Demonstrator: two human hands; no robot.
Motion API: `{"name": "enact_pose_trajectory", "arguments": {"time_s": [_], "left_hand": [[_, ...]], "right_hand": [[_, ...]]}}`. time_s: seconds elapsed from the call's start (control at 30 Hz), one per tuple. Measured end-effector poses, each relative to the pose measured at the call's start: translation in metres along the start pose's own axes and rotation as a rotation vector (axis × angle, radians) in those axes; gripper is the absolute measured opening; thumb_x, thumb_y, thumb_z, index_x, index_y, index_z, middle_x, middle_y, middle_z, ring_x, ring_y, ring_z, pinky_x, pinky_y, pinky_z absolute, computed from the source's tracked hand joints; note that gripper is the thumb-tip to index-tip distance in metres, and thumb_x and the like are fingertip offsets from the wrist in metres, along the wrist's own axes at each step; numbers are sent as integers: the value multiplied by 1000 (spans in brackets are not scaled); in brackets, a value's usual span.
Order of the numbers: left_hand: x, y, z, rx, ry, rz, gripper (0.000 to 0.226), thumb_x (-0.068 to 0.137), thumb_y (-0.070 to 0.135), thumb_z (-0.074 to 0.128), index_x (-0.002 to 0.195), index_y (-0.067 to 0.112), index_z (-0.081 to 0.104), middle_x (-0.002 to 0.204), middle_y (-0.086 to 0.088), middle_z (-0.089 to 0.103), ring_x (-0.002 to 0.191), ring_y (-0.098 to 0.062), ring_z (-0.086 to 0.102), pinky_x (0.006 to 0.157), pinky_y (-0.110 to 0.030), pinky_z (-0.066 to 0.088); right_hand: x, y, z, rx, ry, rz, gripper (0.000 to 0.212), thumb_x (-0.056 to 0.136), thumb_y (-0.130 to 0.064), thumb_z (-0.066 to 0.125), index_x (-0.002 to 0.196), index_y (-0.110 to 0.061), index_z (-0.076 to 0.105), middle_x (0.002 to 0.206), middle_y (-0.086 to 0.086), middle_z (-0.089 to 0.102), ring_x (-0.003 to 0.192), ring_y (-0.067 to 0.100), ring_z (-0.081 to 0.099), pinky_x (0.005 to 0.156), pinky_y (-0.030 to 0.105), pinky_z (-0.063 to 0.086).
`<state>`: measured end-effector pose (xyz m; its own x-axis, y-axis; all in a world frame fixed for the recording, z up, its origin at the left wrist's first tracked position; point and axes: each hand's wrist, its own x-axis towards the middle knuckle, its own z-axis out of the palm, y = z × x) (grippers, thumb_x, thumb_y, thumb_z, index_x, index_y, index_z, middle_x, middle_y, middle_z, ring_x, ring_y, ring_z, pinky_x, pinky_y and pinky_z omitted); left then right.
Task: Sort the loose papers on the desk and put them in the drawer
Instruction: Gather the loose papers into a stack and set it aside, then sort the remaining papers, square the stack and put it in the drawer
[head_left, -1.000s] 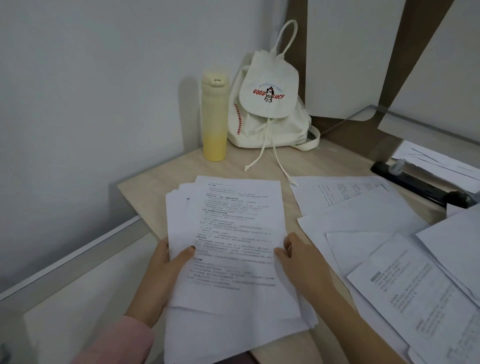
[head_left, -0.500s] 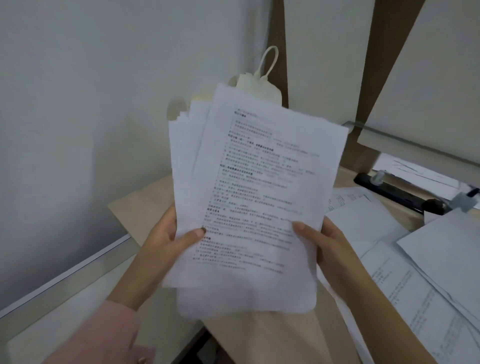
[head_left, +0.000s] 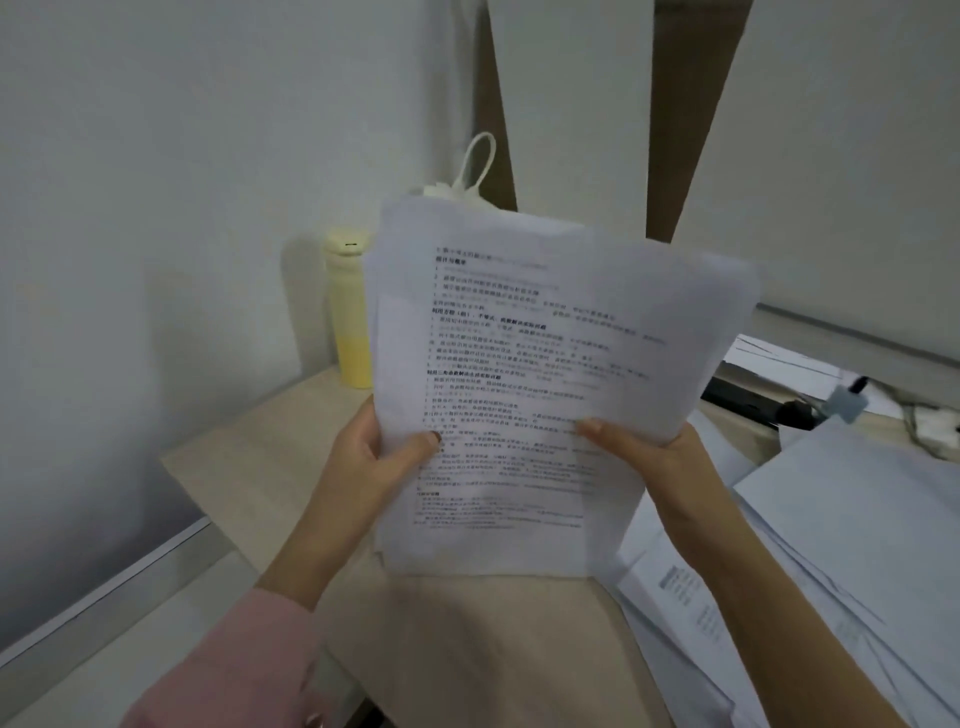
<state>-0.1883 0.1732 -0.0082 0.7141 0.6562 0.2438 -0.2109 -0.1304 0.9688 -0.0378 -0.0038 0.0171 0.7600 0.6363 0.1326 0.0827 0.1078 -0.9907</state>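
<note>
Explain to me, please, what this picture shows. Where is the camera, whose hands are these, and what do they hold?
There is no machine here. A person wears a wide-angle camera on the head, looking forward and down, so you see that person's own two hands. The left hand, in a pink sleeve, and the right hand both grip the lower part of a stack of printed papers, thumbs on the front sheet, and hold it up off the wooden desk. The print is too blurred to read. More loose papers lie spread on the desk at the right. By the wall stands a yellow bottle, and above the stack the loop handle of a white bag shows. A black object lies at the far right; I cannot tell what it is.
</note>
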Motion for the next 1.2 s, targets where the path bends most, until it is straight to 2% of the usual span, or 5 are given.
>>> {"name": "enact_pose_trajectory", "arguments": {"time_s": [0.27,0.57,0.93,1.1,1.2], "left_hand": [[-7,-15,0,-5,3,19,37,80,2,64,113,17,57,97,22,71,92,-3,67,69,-14,52],[-14,-33,-3,-1,4,-39,34,82,-4,58,109,17,59,95,22,72,91,-2,67,73,-16,54],[-20,-45,-3,-92,33,-104,29,80,-2,61,100,18,65,93,14,74,86,-6,70,68,-17,54],[-29,-66,1,-65,-19,-211,42,46,47,84,82,31,72,82,20,74,84,-2,69,64,-11,52],[-25,-67,1,-61,14,-218,13,74,23,75,83,31,70,74,22,73,75,2,69,60,-10,51]], "right_hand": [[-8,26,-4,49,-77,114,41,51,-37,86,89,-29,74,98,-3,75,92,16,70,77,28,58],[-13,40,-5,-10,-113,200,34,68,-28,79,100,-21,70,100,1,75,94,20,70,85,36,56],[-12,42,-8,49,-62,179,40,61,-37,80,96,-19,72,98,0,75,89,17,71,75,26,58],[-23,61,-1,74,-68,266,53,60,-43,79,104,-17,69,97,0,76,88,15,72,67,20,56],[-22,71,3,60,9,301,43,72,-34,71,109,-14,67,99,1,75,89,17,72,72,26,58]]}}
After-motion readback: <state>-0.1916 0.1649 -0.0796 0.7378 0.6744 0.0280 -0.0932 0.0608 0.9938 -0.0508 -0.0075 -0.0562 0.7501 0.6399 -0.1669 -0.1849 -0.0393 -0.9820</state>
